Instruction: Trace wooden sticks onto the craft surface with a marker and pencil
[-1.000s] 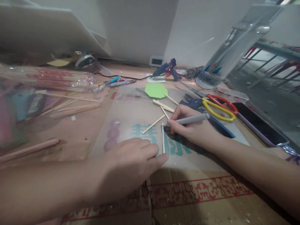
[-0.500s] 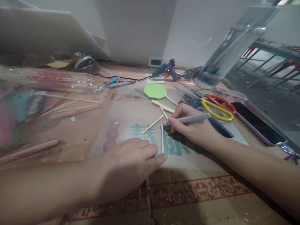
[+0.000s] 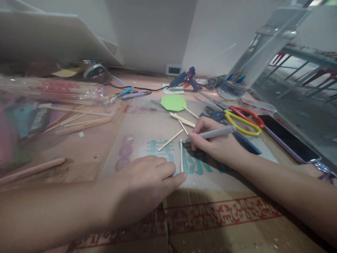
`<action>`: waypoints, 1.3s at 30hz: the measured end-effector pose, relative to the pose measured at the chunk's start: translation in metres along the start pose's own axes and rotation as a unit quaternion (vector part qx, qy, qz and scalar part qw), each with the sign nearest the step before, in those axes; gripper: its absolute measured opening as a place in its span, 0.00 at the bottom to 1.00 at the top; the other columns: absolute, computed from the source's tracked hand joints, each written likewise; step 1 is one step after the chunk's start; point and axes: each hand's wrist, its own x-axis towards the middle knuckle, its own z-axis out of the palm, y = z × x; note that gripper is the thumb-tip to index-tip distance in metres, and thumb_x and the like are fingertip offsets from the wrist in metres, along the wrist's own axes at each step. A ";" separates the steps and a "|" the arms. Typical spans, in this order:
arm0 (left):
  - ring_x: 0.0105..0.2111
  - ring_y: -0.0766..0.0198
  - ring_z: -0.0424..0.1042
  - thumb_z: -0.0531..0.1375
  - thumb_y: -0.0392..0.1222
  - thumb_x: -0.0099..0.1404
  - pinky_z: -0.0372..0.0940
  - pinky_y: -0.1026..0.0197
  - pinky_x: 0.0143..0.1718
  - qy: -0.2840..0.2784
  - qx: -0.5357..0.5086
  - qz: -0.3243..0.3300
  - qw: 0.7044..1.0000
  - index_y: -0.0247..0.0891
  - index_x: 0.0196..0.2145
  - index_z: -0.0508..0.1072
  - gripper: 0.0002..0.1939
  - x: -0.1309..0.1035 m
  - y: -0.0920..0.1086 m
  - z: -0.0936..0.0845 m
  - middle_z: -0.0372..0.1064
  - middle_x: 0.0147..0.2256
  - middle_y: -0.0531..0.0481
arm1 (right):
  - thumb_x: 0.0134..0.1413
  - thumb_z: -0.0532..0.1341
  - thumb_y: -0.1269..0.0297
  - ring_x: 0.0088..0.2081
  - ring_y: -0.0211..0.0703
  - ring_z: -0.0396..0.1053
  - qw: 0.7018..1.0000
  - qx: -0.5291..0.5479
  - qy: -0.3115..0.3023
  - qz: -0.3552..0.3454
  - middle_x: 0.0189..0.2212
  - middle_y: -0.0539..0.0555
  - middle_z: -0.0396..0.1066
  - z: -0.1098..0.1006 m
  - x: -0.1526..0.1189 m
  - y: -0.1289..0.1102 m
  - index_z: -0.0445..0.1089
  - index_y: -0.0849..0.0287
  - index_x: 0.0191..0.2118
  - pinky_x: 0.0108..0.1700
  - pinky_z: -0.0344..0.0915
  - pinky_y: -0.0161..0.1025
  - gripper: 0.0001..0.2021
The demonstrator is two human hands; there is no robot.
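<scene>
My left hand [image 3: 154, 179] pinches the near end of a thin wooden stick [image 3: 181, 156] that lies on the printed translucent sheet [image 3: 113, 154]. Closed around a grey pen [image 3: 216, 133], my right hand [image 3: 213, 140] rests just right of the stick, and the pen's tip is close to the stick's far end. Another stick [image 3: 170, 140] lies slanted to the left, and several more sit beyond my right fingers. A green octagon [image 3: 173, 103] lies behind them.
Scissors [image 3: 243, 121] and a phone [image 3: 289, 138] lie to the right. A blue glue gun [image 3: 185, 80] and a clear cylinder [image 3: 247, 63] stand at the back. Bagged sticks [image 3: 58, 89] and a wooden rod [image 3: 31, 171] are on the left.
The whole view has shifted very slightly. Both hands, the pen and the stick keep nearly the same positions.
</scene>
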 end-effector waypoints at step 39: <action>0.31 0.58 0.63 0.52 0.28 0.66 0.50 0.55 0.32 0.028 0.004 0.007 1.000 0.41 0.48 0.68 0.16 0.001 0.000 0.000 0.67 0.33 0.53 | 0.59 0.63 0.63 0.22 0.39 0.69 1.000 -0.004 0.003 0.005 0.20 0.49 0.72 0.002 -0.001 -0.002 0.62 0.55 0.29 0.24 0.62 0.34 0.10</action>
